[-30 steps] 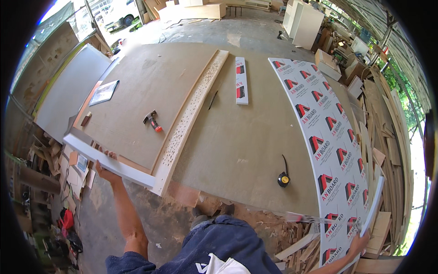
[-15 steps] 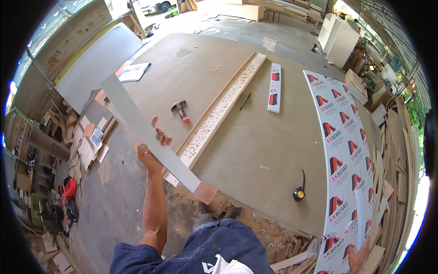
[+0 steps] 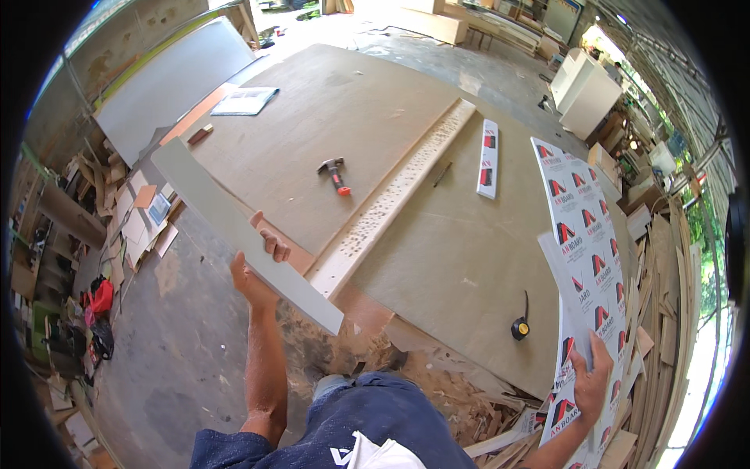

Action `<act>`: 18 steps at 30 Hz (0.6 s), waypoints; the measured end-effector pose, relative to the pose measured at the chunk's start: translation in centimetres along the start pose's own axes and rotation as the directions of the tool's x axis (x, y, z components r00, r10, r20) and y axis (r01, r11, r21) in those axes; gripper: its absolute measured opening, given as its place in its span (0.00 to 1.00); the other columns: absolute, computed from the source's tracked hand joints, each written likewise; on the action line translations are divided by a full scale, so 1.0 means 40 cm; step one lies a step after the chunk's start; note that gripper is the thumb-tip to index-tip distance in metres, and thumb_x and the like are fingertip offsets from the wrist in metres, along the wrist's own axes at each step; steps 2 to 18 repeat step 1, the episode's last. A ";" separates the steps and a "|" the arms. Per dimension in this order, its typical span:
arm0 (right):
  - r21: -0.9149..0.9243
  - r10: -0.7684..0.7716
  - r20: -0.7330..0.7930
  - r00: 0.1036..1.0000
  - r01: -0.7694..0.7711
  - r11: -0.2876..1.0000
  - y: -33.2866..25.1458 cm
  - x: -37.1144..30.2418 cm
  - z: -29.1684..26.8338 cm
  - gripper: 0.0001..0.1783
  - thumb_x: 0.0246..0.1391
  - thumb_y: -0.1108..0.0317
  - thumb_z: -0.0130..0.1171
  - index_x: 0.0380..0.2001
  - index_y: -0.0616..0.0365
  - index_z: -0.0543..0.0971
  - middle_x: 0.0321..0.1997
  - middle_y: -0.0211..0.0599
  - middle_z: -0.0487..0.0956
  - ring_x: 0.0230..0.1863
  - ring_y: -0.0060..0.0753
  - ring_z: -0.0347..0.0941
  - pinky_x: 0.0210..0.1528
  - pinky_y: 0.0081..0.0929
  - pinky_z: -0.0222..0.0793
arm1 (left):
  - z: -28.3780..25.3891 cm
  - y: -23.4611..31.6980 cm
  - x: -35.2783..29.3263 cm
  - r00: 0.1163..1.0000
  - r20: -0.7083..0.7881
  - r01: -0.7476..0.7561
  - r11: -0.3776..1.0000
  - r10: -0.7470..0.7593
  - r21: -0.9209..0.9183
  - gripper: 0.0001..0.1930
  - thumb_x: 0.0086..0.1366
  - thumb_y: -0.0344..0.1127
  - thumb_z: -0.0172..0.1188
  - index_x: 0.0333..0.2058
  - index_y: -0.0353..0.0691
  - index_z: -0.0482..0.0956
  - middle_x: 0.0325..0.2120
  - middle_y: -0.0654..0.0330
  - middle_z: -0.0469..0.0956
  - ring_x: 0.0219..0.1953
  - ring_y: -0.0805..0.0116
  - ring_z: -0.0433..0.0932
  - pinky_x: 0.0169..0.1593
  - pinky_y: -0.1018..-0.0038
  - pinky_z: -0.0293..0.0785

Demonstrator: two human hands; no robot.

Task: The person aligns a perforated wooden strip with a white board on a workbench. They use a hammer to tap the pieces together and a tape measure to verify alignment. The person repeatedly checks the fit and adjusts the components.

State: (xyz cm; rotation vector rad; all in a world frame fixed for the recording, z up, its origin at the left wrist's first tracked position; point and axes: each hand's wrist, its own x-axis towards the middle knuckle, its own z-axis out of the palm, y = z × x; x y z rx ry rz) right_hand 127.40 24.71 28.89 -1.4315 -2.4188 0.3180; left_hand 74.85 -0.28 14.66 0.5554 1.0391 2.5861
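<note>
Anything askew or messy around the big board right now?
Sawdust and wood scraps are heaped at the board's near edge by the person's legs. Offcuts litter the floor on the left. The left hand holds a long grey strip tilted in the air; the right hand lifts a printed sheet.

The left hand (image 3: 254, 273) has lifted the grey strip (image 3: 242, 230) clear of the bench edge; the right hand (image 3: 590, 379) now shows.

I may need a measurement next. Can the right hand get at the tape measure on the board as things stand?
Probably not at once: the right hand is closed on a printed strip. The tape measure lies just to its left on bare board, nothing between them.
</note>
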 end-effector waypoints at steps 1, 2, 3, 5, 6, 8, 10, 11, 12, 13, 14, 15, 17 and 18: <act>0.146 -0.070 0.028 0.997 0.065 0.987 -0.017 0.011 0.022 0.33 0.63 0.59 0.65 0.66 0.64 0.71 0.65 0.56 0.75 0.68 0.55 0.68 0.71 0.41 0.58 | -0.036 0.027 0.000 1.000 -0.001 -0.027 1.000 0.027 0.016 0.45 0.61 0.55 0.48 0.71 0.30 0.56 0.28 0.61 0.66 0.27 0.68 0.66 0.36 0.64 0.64; 0.146 -0.070 0.028 0.997 0.065 0.987 -0.017 0.011 0.022 0.33 0.63 0.59 0.65 0.66 0.64 0.71 0.65 0.56 0.75 0.68 0.55 0.68 0.71 0.41 0.58 | -0.036 0.027 0.000 1.000 -0.001 -0.027 1.000 0.027 0.016 0.45 0.61 0.55 0.48 0.71 0.30 0.56 0.28 0.61 0.66 0.27 0.68 0.66 0.36 0.64 0.64; 0.146 -0.070 0.028 0.997 0.065 0.987 -0.017 0.011 0.022 0.33 0.63 0.59 0.65 0.66 0.64 0.71 0.65 0.56 0.75 0.68 0.55 0.68 0.71 0.41 0.58 | -0.036 0.027 0.000 1.000 -0.001 -0.027 1.000 0.027 0.016 0.45 0.61 0.55 0.48 0.71 0.30 0.56 0.28 0.61 0.66 0.27 0.68 0.66 0.36 0.64 0.64; 0.146 -0.070 0.028 0.997 0.065 0.987 -0.017 0.011 0.022 0.33 0.63 0.59 0.65 0.66 0.64 0.71 0.65 0.56 0.75 0.68 0.55 0.68 0.71 0.41 0.58 | -0.036 0.027 0.000 1.000 -0.001 -0.027 1.000 0.027 0.016 0.45 0.61 0.55 0.48 0.71 0.30 0.56 0.28 0.61 0.66 0.27 0.68 0.66 0.36 0.64 0.64; 0.146 -0.070 0.028 0.997 0.065 0.987 -0.017 0.011 0.022 0.33 0.63 0.59 0.65 0.66 0.64 0.71 0.65 0.56 0.75 0.68 0.55 0.68 0.71 0.41 0.58 | -0.036 0.027 0.000 1.000 -0.001 -0.027 1.000 0.027 0.016 0.45 0.61 0.55 0.48 0.71 0.30 0.56 0.28 0.61 0.66 0.27 0.68 0.66 0.36 0.64 0.64; 0.146 -0.070 0.028 0.997 0.065 0.987 -0.017 0.011 0.022 0.33 0.63 0.59 0.65 0.66 0.64 0.71 0.65 0.56 0.75 0.68 0.55 0.68 0.71 0.41 0.58 | -0.036 0.027 0.000 1.000 -0.001 -0.027 1.000 0.027 0.016 0.45 0.61 0.55 0.48 0.71 0.30 0.56 0.28 0.61 0.66 0.27 0.68 0.66 0.36 0.64 0.64; 0.146 -0.070 0.028 0.997 0.065 0.987 -0.017 0.011 0.022 0.33 0.63 0.59 0.65 0.66 0.64 0.71 0.65 0.56 0.75 0.68 0.55 0.68 0.71 0.41 0.58 | -0.036 0.027 0.000 1.000 -0.001 -0.027 1.000 0.027 0.016 0.45 0.61 0.55 0.48 0.71 0.30 0.56 0.28 0.61 0.66 0.27 0.68 0.66 0.36 0.64 0.64; 0.146 -0.070 0.028 0.997 0.065 0.987 -0.017 0.011 0.022 0.33 0.63 0.59 0.65 0.66 0.64 0.71 0.65 0.56 0.75 0.68 0.55 0.68 0.71 0.41 0.58 | -0.036 0.027 0.000 1.000 -0.001 -0.027 1.000 0.027 0.016 0.45 0.61 0.55 0.48 0.71 0.30 0.56 0.28 0.61 0.66 0.27 0.68 0.66 0.36 0.64 0.64; 0.146 -0.070 0.028 0.997 0.065 0.987 -0.017 0.011 0.022 0.33 0.63 0.59 0.65 0.66 0.64 0.71 0.65 0.56 0.75 0.68 0.55 0.68 0.71 0.41 0.58 | -0.036 0.027 0.000 1.000 -0.001 -0.027 1.000 0.027 0.016 0.45 0.61 0.55 0.48 0.71 0.30 0.56 0.28 0.61 0.66 0.27 0.68 0.66 0.36 0.64 0.64; 0.146 -0.070 0.028 0.997 0.065 0.987 -0.017 0.011 0.022 0.33 0.63 0.59 0.65 0.66 0.64 0.71 0.65 0.56 0.75 0.68 0.55 0.68 0.71 0.41 0.58 | -0.036 0.027 0.000 1.000 -0.001 -0.027 1.000 0.027 0.016 0.45 0.61 0.55 0.48 0.71 0.30 0.56 0.28 0.61 0.66 0.27 0.68 0.66 0.36 0.64 0.64; 0.146 -0.070 0.028 0.997 0.065 0.987 -0.017 0.011 0.022 0.33 0.63 0.59 0.65 0.66 0.64 0.71 0.65 0.56 0.75 0.68 0.55 0.68 0.71 0.41 0.58 | -0.036 0.027 0.000 1.000 -0.001 -0.027 1.000 0.027 0.016 0.45 0.61 0.55 0.48 0.71 0.30 0.56 0.28 0.61 0.66 0.27 0.68 0.66 0.36 0.64 0.64; 0.146 -0.070 0.028 0.997 0.065 0.987 -0.017 0.011 0.022 0.33 0.63 0.59 0.65 0.66 0.64 0.71 0.65 0.56 0.75 0.68 0.55 0.68 0.71 0.41 0.58 | -0.036 0.027 0.000 1.000 -0.001 -0.027 1.000 0.027 0.016 0.45 0.61 0.55 0.48 0.71 0.30 0.56 0.28 0.61 0.66 0.27 0.68 0.66 0.36 0.64 0.64; 0.146 -0.070 0.028 0.997 0.065 0.987 -0.017 0.011 0.022 0.33 0.63 0.59 0.65 0.66 0.64 0.71 0.65 0.56 0.75 0.68 0.55 0.68 0.71 0.41 0.58 | -0.036 0.027 0.000 1.000 -0.001 -0.027 1.000 0.027 0.016 0.45 0.61 0.55 0.48 0.71 0.30 0.56 0.28 0.61 0.66 0.27 0.68 0.66 0.36 0.64 0.64; 0.146 -0.070 0.028 0.997 0.065 0.987 -0.017 0.011 0.022 0.33 0.63 0.59 0.65 0.66 0.64 0.71 0.65 0.56 0.75 0.68 0.55 0.68 0.71 0.41 0.58 | -0.036 0.027 0.000 1.000 -0.001 -0.027 1.000 0.027 0.016 0.45 0.61 0.55 0.48 0.71 0.30 0.56 0.28 0.61 0.66 0.27 0.68 0.66 0.36 0.64 0.64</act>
